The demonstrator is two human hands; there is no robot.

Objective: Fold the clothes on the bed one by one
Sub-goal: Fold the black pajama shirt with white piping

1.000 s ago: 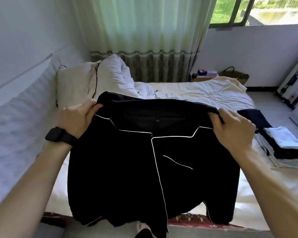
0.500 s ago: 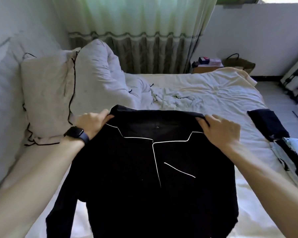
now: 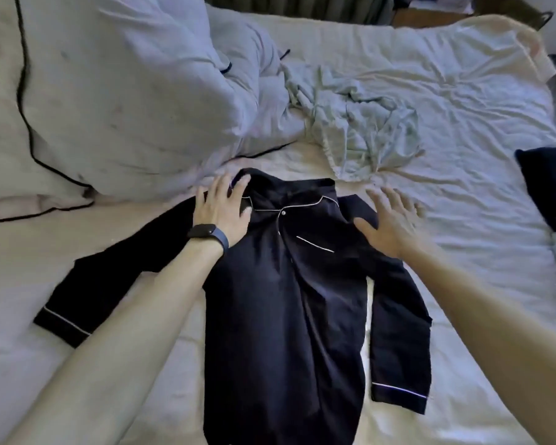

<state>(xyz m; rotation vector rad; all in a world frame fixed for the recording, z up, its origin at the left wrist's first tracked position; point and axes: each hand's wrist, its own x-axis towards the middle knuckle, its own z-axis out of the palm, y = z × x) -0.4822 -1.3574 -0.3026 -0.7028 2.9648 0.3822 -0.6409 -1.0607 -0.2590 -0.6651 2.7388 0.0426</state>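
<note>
Black shirt (image 3: 283,316) with white piping lies front-up on the bed (image 3: 482,78), collar toward the pillows, hem toward the person. It is buttoned at the neck.

Left edge: pillow (image 3: 109,91), its corner just beside the shirt's shoulder. Left sleeve (image 3: 109,277) runs out at a slant, cuff well apart from the body panel, its upper part hidden under the forearm. Judged: spread wide so it can be folded in across the chest.

Left grip (image 3: 223,207): fingers straight, palm flat on the shoulder beside the collar (image 3: 289,200). It holds nothing and only presses. Likely purpose: pin and smooth the cloth. Watch (image 3: 207,234) on that wrist.

Centre: body panel shows long lengthwise wrinkles. Judged: needs flattening before any fold.

Right grip (image 3: 389,220): fingers spread and straight, nothing held, blurred. It is over the other shoulder. Contact with the cloth: cannot tell. Right sleeve (image 3: 398,332) lies alongside the body panel with a strip of sheet between them, cuff piping showing.

Beyond the collar, to the right: pale crumpled garment (image 3: 366,130), not folded, near the shirt. Far right: dark folded clothes (image 3: 549,184), cut off by the frame.

Step judged: laying out. No fold made on this shirt yet.
</note>
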